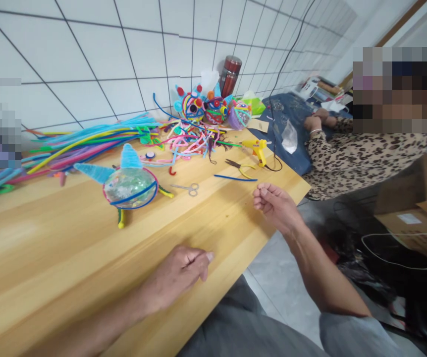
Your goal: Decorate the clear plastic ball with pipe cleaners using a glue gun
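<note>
My left hand (186,267) is closed low over the near part of the wooden table, thumb against the curled fingers, with nothing visible in it. Near the table's right edge, my right hand (275,206) is raised with thumb and fingertips pinched together; whatever they hold, if anything, is too small to make out. Just beyond it lies a blue pipe cleaner (235,178). A clear plastic ball-shaped craft (132,188) with light-blue pipe-cleaner ears and yellow-green feet stands to the left. Small scissors (187,188) and yellow-handled pliers (241,168) lie beyond my hands.
A yellow glue gun (256,150) with a black cord stands near the right edge. Loose pipe cleaners (98,141) spread along the tiled wall. Decorated craft balls (217,108) and a red flask (231,75) stand behind. Another person in a leopard-print sleeve (362,158) sits at right.
</note>
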`<state>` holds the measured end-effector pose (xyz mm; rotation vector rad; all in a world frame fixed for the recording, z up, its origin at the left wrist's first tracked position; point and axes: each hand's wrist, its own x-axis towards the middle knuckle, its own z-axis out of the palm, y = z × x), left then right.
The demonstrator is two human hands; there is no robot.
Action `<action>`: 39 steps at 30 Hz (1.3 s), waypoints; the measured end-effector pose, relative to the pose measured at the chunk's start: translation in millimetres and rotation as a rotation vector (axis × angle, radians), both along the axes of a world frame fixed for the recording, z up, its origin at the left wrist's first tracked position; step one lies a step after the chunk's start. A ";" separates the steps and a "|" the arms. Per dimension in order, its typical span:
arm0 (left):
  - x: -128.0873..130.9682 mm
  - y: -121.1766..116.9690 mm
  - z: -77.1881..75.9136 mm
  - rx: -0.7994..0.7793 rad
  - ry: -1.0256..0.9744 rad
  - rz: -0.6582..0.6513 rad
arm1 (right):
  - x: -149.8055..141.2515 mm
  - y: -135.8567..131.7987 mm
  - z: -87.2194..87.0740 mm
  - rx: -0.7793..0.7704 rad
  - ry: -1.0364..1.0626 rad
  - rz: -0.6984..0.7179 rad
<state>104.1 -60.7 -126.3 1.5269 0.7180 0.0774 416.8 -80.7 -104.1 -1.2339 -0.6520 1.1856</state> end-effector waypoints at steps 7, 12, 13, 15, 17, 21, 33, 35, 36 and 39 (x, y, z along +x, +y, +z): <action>-0.3 0.7 -0.9 -0.008 0.000 0.000 | -14.6 -2.4 -2.5 -0.008 0.068 0.015; -1.3 -0.3 -2.0 -0.013 -0.006 0.003 | -18.5 -3.7 -5.5 0.023 0.041 0.021; -1.4 -0.5 -2.0 -0.017 0.001 0.002 | -18.9 -3.8 -5.6 0.033 0.042 0.017; -1.5 -0.9 -1.7 -0.021 0.016 0.003 | -18.3 -3.7 -6.0 0.058 0.049 0.002; -1.3 -1.0 -0.3 -0.028 0.027 0.005 | -15.0 -3.8 -7.2 0.081 0.050 -0.026; 0.4 0.0 4.4 -0.031 0.043 0.007 | 0.6 -7.5 -12.2 0.103 -0.001 -0.117; -1.0 0.1 3.0 -0.027 0.044 -0.015 | 73.2 -14.7 -17.8 0.149 -0.657 -0.523; -1.3 -0.3 3.1 -0.028 0.034 -0.018 | 79.1 -5.7 -17.6 0.104 -0.776 -0.499; -1.4 -0.5 3.0 -0.027 0.031 -0.017 | 81.1 -0.1 -17.6 0.075 -0.828 -0.473; -2.6 -1.2 1.4 -0.027 0.033 -0.013 | 84.9 20.0 -18.3 -0.002 -0.952 -0.387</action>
